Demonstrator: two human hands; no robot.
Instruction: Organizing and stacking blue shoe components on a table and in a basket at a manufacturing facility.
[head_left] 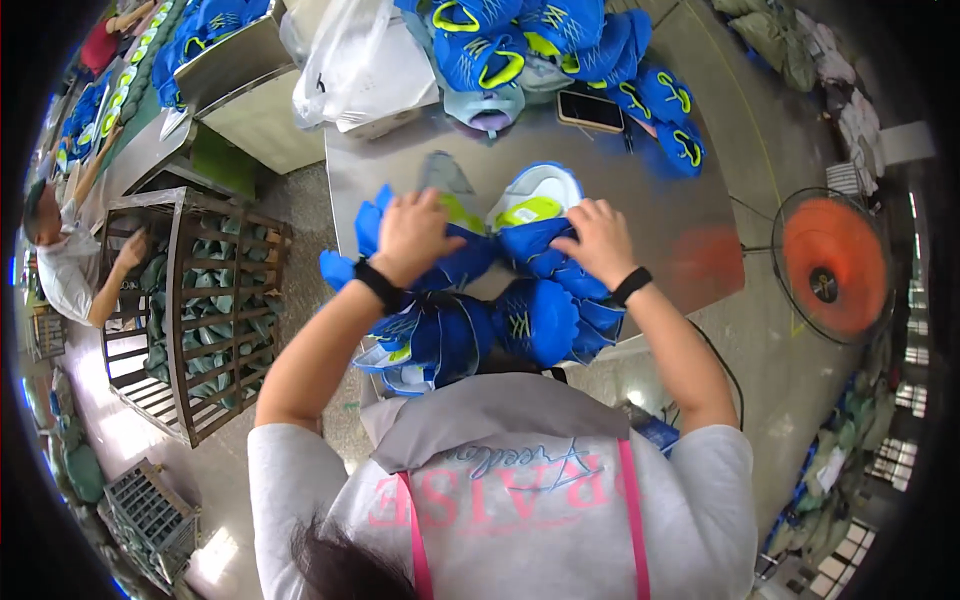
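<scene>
Over the metal table [690, 215], my left hand [415, 235] is closed on a blue shoe upper [445, 268] with a yellow-green lining; a greyish flap beyond its fingers is blurred. My right hand [600, 240] grips the side of a second blue upper [528, 240], whose white underside and yellow-green patch face up. Its thumb points inward and the fingers curl over the edge. Below both hands, against my apron, lies a row of stacked blue uppers [535, 322] with pale laces. Blue pieces stick out left of my left wrist.
Blue uppers [480, 60] are heaped at the table's far side, near a phone [590, 112] and a white plastic bag [360, 65]. An orange fan [832, 265] stands at the right. On the left, a slatted cart [180, 310] holds green shoe lasts beside another person [70, 265].
</scene>
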